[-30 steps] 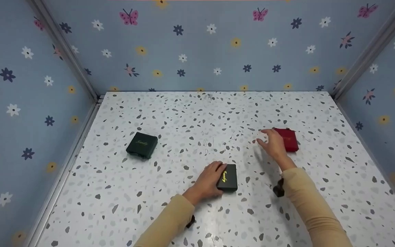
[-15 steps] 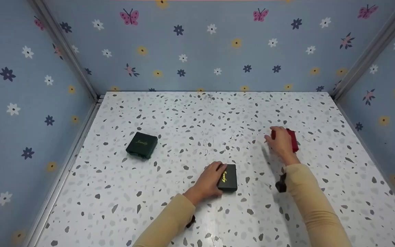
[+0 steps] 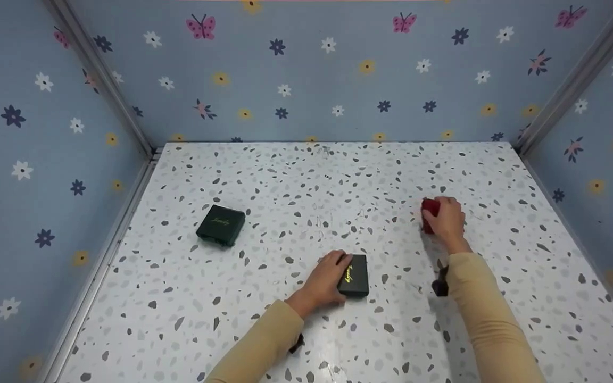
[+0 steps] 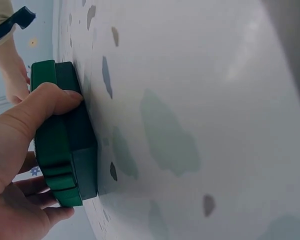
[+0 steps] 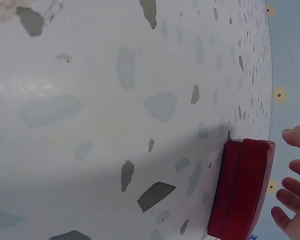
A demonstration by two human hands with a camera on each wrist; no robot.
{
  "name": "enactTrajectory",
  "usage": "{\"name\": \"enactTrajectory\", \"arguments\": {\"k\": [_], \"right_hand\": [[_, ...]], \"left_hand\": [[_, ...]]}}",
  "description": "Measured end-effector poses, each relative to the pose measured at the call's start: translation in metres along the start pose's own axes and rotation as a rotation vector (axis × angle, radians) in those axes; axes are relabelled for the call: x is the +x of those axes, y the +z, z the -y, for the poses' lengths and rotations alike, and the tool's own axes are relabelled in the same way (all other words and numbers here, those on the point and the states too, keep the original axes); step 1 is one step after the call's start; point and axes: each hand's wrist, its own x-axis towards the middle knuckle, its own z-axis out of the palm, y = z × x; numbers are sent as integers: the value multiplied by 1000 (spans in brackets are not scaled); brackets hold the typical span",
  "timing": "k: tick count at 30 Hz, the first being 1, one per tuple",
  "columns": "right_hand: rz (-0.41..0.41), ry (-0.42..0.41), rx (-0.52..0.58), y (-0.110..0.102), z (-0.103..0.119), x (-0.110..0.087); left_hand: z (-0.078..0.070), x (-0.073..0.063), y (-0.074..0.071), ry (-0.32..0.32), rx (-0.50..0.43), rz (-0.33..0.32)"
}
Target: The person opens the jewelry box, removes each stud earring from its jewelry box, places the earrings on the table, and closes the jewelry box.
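Observation:
My left hand (image 3: 320, 281) grips a small dark green jewelry box (image 3: 357, 277) with gold script on its lid, lying near the middle of the table. In the left wrist view, the thumb presses one side of the green box (image 4: 65, 137) and the fingers reach its bow-trimmed end. To the right, my right hand (image 3: 449, 222) is over a red box (image 3: 429, 217) of similar size, covering its right part. The right wrist view has the red box (image 5: 242, 190) resting on the table, with the right hand's loosely bent fingers (image 5: 294, 192) apart from it.
Another dark green box (image 3: 221, 225) with gold script lies on the left of the speckled white table (image 3: 306, 186). Blue flower-patterned walls (image 3: 306, 69) stand at the back and both sides, with metal strips at the corners.
My right hand has moved rightward across the red box, uncovering its left part and hiding its right part. The left hand and the green boxes stay in place.

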Motion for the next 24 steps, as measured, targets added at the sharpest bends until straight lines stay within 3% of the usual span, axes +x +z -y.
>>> {"name": "enactTrajectory", "arguments": {"k": [15,24], "right_hand": [[22,78,-40,3,-7,2],[77,124,-62,5,-6,3]], "left_hand": [[-2,0,0,-36,-20,17],[-2,-1,-1,-45,-57,7]]}}
